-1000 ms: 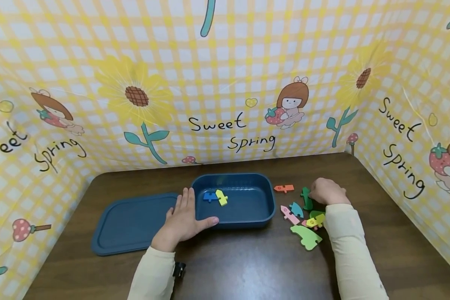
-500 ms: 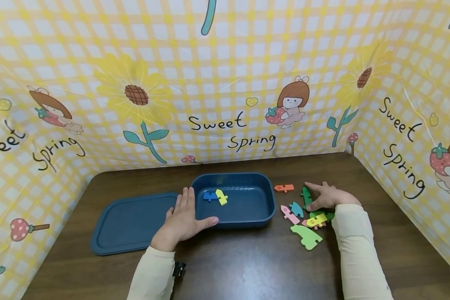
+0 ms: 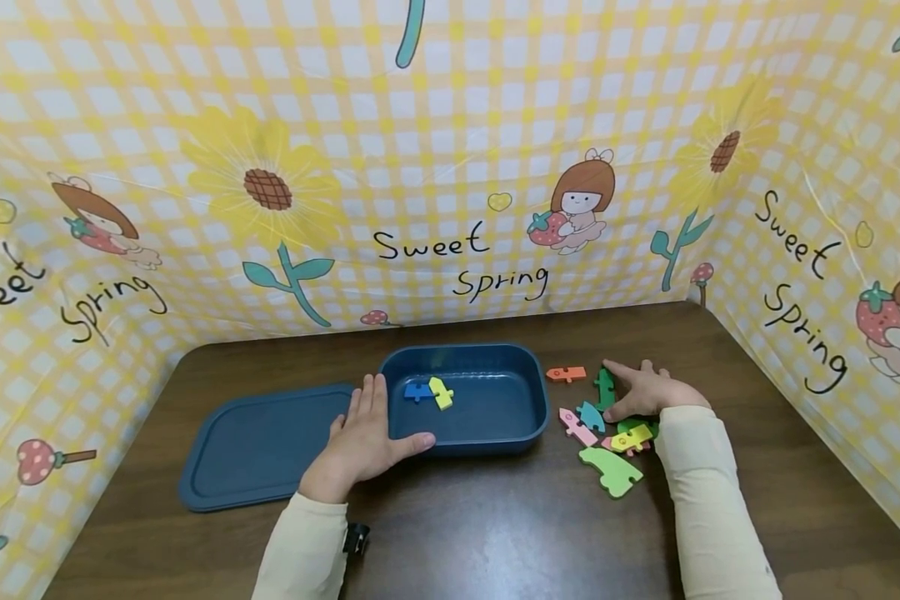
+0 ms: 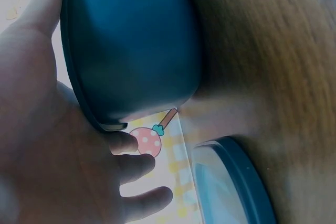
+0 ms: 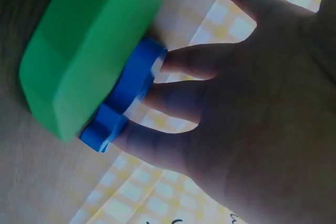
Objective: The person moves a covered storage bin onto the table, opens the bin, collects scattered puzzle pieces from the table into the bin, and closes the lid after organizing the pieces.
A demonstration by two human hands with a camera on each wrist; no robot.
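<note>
My left hand [image 3: 367, 429] lies with straight fingers along the left end of a dark blue box [image 3: 525, 437], its thumb over the near rim. The left wrist view shows the box wall [image 4: 131, 40] beside that palm. Inside the box are a blue puzzle piece [image 3: 417, 392] and a yellow-green puzzle piece [image 3: 441, 393]. At the right, my right hand [image 3: 656, 392] pinches a dark green puzzle piece [image 3: 605, 388] lengthwise between thumb and index finger. In the right wrist view, the other fingertips are at a blue puzzle piece [image 5: 126, 87], hidden in the head view.
Near my right hand lie orange [image 3: 566, 374], pink [image 3: 576, 426], teal [image 3: 591, 417], yellow [image 3: 632, 437] and light green [image 3: 612, 472] puzzle pieces. The box's flat lid [image 3: 262, 446] rests left of it. A checked cloth [image 3: 450, 167] stands behind the table.
My right hand has opened from a bunched shape to a thumb-and-index span around the dark green piece, which has shifted slightly left. My left hand stays on the box.
</note>
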